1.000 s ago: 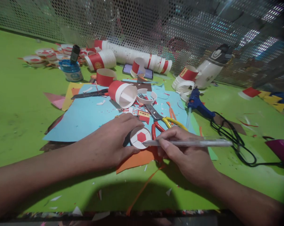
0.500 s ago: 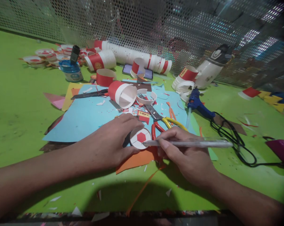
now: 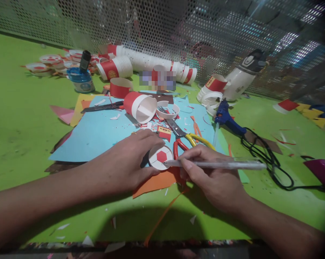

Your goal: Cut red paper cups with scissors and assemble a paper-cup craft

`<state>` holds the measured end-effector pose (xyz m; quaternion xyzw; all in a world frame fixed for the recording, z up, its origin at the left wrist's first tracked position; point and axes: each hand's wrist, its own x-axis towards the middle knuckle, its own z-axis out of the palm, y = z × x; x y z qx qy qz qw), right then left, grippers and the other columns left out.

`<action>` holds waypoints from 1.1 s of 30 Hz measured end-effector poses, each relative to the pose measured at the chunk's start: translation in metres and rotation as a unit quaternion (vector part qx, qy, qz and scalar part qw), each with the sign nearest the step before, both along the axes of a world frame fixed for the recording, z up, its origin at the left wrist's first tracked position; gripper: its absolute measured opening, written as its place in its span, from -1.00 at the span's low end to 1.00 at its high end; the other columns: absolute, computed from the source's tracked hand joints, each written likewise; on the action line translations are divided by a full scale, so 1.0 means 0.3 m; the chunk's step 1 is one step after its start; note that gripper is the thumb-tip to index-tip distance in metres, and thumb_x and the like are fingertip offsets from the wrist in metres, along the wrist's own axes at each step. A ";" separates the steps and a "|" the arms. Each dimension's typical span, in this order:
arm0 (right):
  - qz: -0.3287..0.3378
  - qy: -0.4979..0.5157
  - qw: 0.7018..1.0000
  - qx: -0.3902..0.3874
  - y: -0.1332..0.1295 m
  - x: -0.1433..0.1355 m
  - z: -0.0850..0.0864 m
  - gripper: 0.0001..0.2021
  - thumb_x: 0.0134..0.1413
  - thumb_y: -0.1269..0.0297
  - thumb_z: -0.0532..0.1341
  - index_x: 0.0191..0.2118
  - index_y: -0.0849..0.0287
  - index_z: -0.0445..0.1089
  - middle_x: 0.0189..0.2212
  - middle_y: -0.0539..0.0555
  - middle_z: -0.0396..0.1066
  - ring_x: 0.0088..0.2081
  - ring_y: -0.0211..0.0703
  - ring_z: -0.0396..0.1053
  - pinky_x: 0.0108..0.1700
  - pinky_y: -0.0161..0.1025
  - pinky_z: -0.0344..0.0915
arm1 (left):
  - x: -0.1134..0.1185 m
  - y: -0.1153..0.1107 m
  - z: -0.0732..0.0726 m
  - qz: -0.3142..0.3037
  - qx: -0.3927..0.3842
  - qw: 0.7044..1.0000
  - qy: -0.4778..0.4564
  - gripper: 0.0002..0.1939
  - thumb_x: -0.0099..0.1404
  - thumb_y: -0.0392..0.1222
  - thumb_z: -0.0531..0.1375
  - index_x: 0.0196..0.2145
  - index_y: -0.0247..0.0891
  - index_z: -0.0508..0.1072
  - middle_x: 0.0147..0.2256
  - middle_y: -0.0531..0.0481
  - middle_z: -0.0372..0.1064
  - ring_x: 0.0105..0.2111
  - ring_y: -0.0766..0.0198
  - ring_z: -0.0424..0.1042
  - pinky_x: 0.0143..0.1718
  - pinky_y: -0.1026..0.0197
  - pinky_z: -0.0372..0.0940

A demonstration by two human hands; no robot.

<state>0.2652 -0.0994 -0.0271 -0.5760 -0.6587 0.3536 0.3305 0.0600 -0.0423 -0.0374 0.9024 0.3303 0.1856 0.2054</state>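
A small round white disc (image 3: 157, 164) has a red hexagon at its centre and thin dark lines running outward. My left hand (image 3: 134, 158) grips its left edge between thumb and fingers. In my right hand (image 3: 209, 176) is a clear pen (image 3: 227, 164), its tip touching the disc just below the hexagon. Scissors with red and yellow handles (image 3: 191, 139) lie open right behind the disc. Under the disc and hands are orange paper (image 3: 151, 184) and light blue paper (image 3: 78, 144).
Behind lie a red-and-white paper cup (image 3: 141, 108), black scissors (image 3: 101, 108) and a long cup stack (image 3: 149, 63). A blue jar (image 3: 81, 81) stands at left. A blue glue gun (image 3: 227, 118) with black cord and a white bottle (image 3: 239, 81) are at right.
The pen tip has barely shifted on the disc, and a dark line now shows more plainly below the hexagon. Both hands keep the same hold.
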 end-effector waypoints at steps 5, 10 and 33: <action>0.005 -0.021 1.000 0.010 0.002 0.001 0.001 -0.87 0.11 0.31 0.14 -0.44 0.14 0.37 -0.65 -0.06 0.40 -0.65 -0.31 0.33 -0.60 -0.36 0.27 | -0.001 -0.003 0.003 0.001 -0.002 1.000 -0.002 -0.62 0.24 -0.12 0.20 0.00 -0.27 0.36 -0.07 -0.14 0.36 -0.03 0.06 0.33 -0.06 0.08 0.27; 0.002 -0.001 1.000 0.002 0.004 0.002 0.000 -0.87 0.10 0.30 0.14 -0.44 0.14 0.36 -0.65 -0.07 0.40 -0.64 -0.32 0.34 -0.59 -0.38 0.31 | -0.001 -0.006 0.005 0.005 0.000 1.000 -0.005 -0.63 0.23 -0.12 0.20 -0.02 -0.26 0.37 -0.08 -0.13 0.37 -0.05 0.07 0.33 -0.07 0.09 0.28; 0.010 0.003 1.000 0.012 0.003 0.008 -0.010 -0.86 0.12 0.29 0.15 -0.44 0.13 0.35 -0.65 -0.07 0.40 -0.64 -0.31 0.34 -0.60 -0.37 0.30 | -0.001 -0.002 -0.004 0.002 0.002 1.000 -0.009 -0.60 0.22 -0.11 0.21 0.01 -0.25 0.35 -0.06 -0.13 0.36 -0.03 0.08 0.32 -0.06 0.10 0.28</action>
